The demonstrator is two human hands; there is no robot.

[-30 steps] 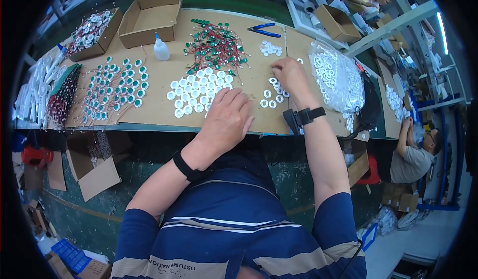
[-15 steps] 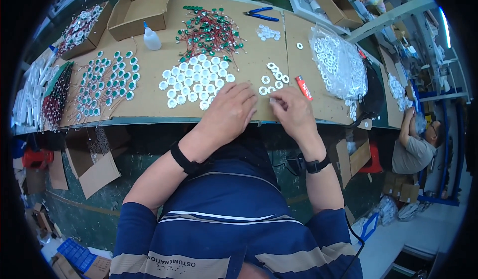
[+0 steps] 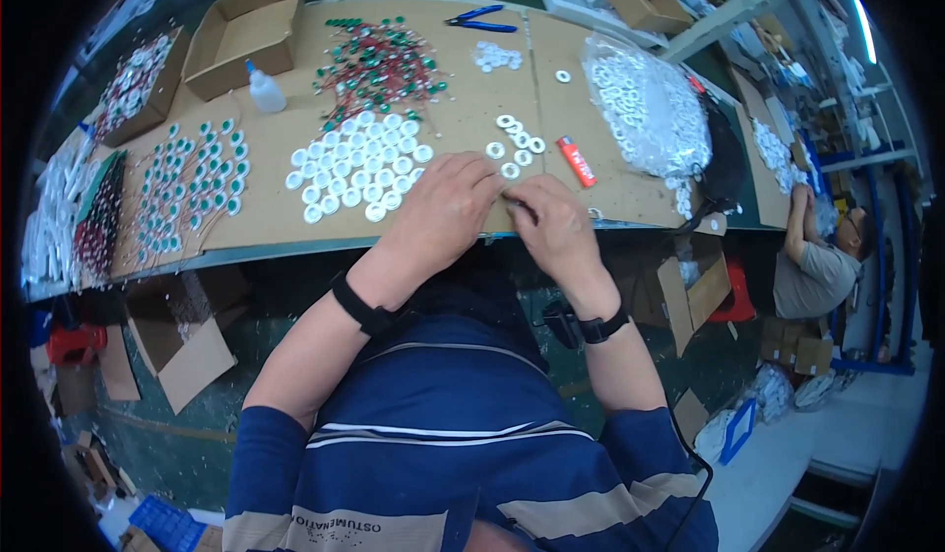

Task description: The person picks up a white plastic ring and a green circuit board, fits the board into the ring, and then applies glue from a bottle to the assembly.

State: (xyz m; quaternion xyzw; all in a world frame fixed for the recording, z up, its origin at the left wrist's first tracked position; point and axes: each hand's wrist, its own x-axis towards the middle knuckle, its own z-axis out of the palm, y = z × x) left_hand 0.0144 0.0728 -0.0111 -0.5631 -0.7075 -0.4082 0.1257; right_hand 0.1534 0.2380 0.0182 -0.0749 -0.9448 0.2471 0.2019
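Note:
Just above the table's near edge, my left hand [image 3: 445, 209] and my right hand [image 3: 559, 225] are together, fingertips touching or nearly so. Both have bent, closed fingers; whatever is pinched between them is hidden. Left of my left hand lies a group of round white cups [image 3: 352, 163], packed close together. Beyond my fingertips are several loose white rings [image 3: 523, 141]. A red lighter [image 3: 577, 161] lies right of the rings. Farther back is a tangled heap of green discs with red wires [image 3: 379, 64].
Wired green-and-white discs [image 3: 202, 173] are spread at left, near a squeeze bottle [image 3: 264, 89] and an open cardboard box [image 3: 246, 35]. Blue-handled cutters [image 3: 482, 20] lie at the back. A clear bag of white rings [image 3: 650, 109] stands right. Another person [image 3: 817, 261] sits far right.
My right hand has moved left until its fingertips meet my left hand's. One loose ring nearest my left hand no longer shows. The whole view has shifted slightly.

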